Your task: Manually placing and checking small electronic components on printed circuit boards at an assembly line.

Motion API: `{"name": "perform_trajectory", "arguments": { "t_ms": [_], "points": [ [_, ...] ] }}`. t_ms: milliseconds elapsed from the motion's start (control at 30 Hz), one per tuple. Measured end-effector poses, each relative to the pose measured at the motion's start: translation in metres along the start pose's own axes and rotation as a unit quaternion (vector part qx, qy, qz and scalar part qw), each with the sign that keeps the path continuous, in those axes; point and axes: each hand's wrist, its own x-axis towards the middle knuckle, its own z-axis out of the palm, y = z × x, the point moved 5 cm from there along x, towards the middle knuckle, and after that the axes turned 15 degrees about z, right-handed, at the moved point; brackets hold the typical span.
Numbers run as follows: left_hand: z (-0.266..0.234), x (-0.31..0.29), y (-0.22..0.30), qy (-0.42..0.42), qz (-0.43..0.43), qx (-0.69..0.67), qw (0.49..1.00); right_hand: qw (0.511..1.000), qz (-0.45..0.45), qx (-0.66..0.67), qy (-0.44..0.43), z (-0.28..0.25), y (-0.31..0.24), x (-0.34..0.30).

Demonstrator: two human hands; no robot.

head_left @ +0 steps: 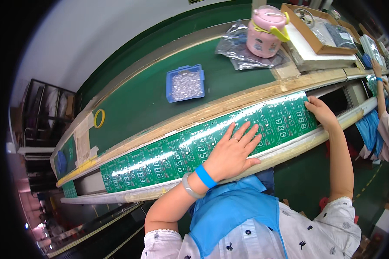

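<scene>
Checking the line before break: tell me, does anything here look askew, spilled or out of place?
Nothing spilled or damaged. The left hand lies flat on the green circuit panel; the right hand touches its end. One oddity: a pink lidded pot sits on crumpled plastic bags on the belt.

A crumpled clear plastic bag [242, 54], silvery with glare, lies on the green tabletop [138, 99] at the far side, partly under a pink pot.

Right of it stands an open brown cardboard box [317, 45], shallow and rectangular, with more clear plastic bags [339, 36] lying inside it.

The box rests on a flat white package [309, 58], a slab-shaped carton whose pale edge shows below and to the left of the cardboard.

On the wall at the top edge, a small dark sign [196, 1] with a yellow corner is cut off by the frame.
</scene>
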Motion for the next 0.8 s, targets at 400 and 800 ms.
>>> {"name": "perform_trajectory", "arguments": {
  "t_ms": [400,800],
  "points": [
    [-0.041,-0.136,-0.019,-0.008,-0.116,-0.004,0.993,0.990,-0.088,-0.097,-0.053,0.135,-0.051,-0.041],
    [-0.091,-0.161,-0.057,0.152,-0.137,0.076,0.976,0.899,-0.293,-0.310,0.099,0.180,-0.159,-0.084]
  ]
}}
